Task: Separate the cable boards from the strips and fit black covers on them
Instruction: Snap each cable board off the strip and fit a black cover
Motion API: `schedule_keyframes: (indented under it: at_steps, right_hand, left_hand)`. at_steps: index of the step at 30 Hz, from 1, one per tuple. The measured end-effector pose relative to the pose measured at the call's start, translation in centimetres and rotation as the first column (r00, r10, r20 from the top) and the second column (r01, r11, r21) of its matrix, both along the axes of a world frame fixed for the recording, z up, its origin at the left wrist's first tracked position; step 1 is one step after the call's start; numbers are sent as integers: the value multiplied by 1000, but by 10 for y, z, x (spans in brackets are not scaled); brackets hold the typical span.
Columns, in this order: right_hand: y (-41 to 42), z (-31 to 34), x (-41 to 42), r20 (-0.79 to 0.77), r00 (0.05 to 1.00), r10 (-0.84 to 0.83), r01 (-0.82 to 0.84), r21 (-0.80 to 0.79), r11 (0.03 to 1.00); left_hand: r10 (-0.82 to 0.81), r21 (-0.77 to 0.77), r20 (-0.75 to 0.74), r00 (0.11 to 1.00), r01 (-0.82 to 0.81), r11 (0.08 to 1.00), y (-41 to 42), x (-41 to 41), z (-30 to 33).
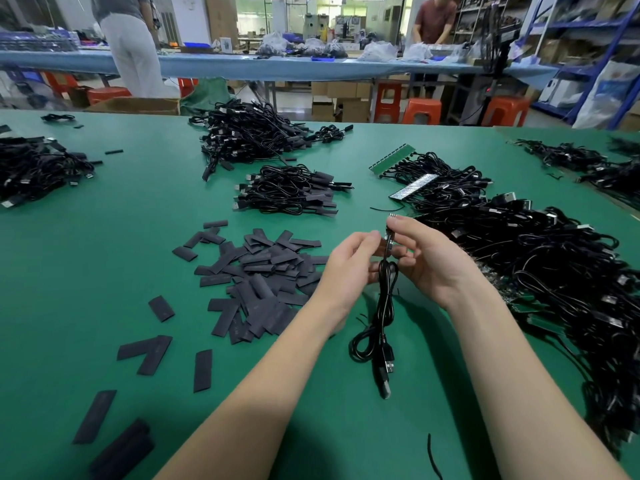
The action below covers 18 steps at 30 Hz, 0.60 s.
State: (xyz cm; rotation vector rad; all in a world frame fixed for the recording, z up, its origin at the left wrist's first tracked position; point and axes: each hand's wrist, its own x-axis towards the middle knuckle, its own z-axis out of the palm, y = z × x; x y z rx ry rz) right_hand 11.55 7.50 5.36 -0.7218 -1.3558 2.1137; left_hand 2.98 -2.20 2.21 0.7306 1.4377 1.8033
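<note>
Black coiled USB cable point(382, 317) hangs from a small cable board point(388, 237), pinched upright by right hand point(426, 261) and left hand point(349, 265) above the green mat point(104, 271), seemingly for capping; loose black covers point(256, 271) lie just left, within reach.

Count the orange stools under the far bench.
5: two at left, three at right. Another partly hidden one may exist.

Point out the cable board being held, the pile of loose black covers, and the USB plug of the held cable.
cable board point(388, 237), head view, its edge between the fingertips
black covers point(263, 282), head view, middle of pile
USB plug point(385, 388), head view, its tip
</note>
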Motion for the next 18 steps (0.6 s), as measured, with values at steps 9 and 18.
schedule_keyframes:
  at_steps: [9, 18]
  right_hand:
    - [1, -2, -5, 97, 994, -59, 46, 130, 990]
    - [-4, 17, -15, 185, 863, -469, 178, 759, 626]
  left_hand:
    - [-57, 49, 84, 995, 53, 997, -5, -3, -5]
    - [9, 10, 100, 995, -10, 1000, -3, -2, -9]
